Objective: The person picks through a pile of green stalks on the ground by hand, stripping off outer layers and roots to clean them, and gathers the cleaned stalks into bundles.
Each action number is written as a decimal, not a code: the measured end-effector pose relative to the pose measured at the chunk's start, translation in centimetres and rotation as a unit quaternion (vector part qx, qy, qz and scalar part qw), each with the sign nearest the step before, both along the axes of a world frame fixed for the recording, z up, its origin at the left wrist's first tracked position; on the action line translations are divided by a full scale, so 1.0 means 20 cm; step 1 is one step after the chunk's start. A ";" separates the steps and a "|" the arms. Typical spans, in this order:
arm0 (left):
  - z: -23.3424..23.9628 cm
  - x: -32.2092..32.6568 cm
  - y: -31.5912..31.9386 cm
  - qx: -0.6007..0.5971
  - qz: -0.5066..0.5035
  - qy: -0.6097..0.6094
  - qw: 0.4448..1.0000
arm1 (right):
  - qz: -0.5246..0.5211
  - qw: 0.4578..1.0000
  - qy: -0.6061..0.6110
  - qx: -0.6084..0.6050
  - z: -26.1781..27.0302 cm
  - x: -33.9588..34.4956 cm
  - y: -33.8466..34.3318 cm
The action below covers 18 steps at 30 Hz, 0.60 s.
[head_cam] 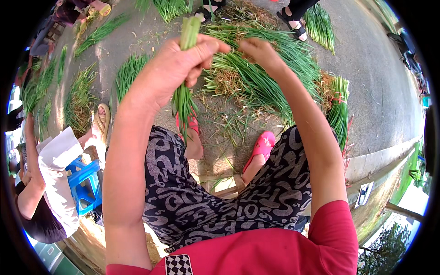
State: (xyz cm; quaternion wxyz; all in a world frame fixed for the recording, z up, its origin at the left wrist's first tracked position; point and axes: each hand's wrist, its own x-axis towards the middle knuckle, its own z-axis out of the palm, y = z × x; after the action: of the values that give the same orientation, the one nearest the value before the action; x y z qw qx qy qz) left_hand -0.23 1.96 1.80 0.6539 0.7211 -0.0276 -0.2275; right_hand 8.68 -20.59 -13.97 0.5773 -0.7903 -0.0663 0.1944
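My left hand (192, 58) grips a small bunch of garlic chives (184, 98). The pale stem ends point up and away from me, and the green leaves hang down toward my leg. Just to the right of it, my right hand (256, 51) is raised with its fingers curled. Motion blur hides whether anything sits between those fingertips. Beneath both hands, a large heap of chives (268, 75) lies spread on the pavement. Dry brown trimmings (227, 80) cling to its stem ends.
A bundle bound with red ties (338, 99) lies at the right. More chives (130, 72) and withered stalks (80, 103) are on the ground at left. Beside me, a person sits near a blue plastic stool (84, 182). Another person's sandalled feet (295, 25) are beyond the heap.
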 end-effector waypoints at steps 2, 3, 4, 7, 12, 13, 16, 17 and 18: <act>-0.01 0.01 0.00 -0.031 0.049 -0.007 0.998 | 0.009 0.992 0.029 -0.123 -0.26 0.02 -0.08; 0.00 0.02 0.00 -0.047 0.074 -0.011 0.996 | 0.022 0.985 0.026 -0.167 -0.39 0.03 -0.12; 0.00 0.02 0.01 -0.059 0.100 -0.003 0.993 | 0.040 0.978 0.000 -0.206 -0.50 0.01 -0.13; -0.02 0.03 0.07 -0.103 0.121 -0.003 0.987 | 0.061 0.955 -0.067 -0.282 -0.67 -0.01 -0.11; -0.01 0.04 0.11 -0.113 0.141 0.006 0.983 | 0.052 0.946 -0.025 -0.318 -0.74 0.02 0.01; -0.01 0.04 0.11 -0.115 0.140 0.008 0.983 | 0.044 0.946 -0.014 -0.320 -0.76 0.02 0.01; -0.01 0.04 0.12 -0.123 0.138 0.018 0.983 | 0.036 0.933 0.023 -0.358 -0.79 0.01 0.04; -0.01 0.04 0.12 -0.120 0.136 0.018 0.983 | 0.045 0.932 0.027 -0.359 -0.80 0.01 0.04; -0.01 0.03 0.12 -0.118 0.135 0.017 0.984 | 0.053 0.931 0.030 -0.361 -0.80 0.02 0.04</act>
State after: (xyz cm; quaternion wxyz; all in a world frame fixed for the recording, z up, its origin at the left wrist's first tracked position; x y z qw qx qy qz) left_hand 0.44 4.43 1.68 0.7597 0.6317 0.0543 -0.1444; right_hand 9.11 -19.82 -30.02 0.2436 -0.9345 -0.0159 0.2592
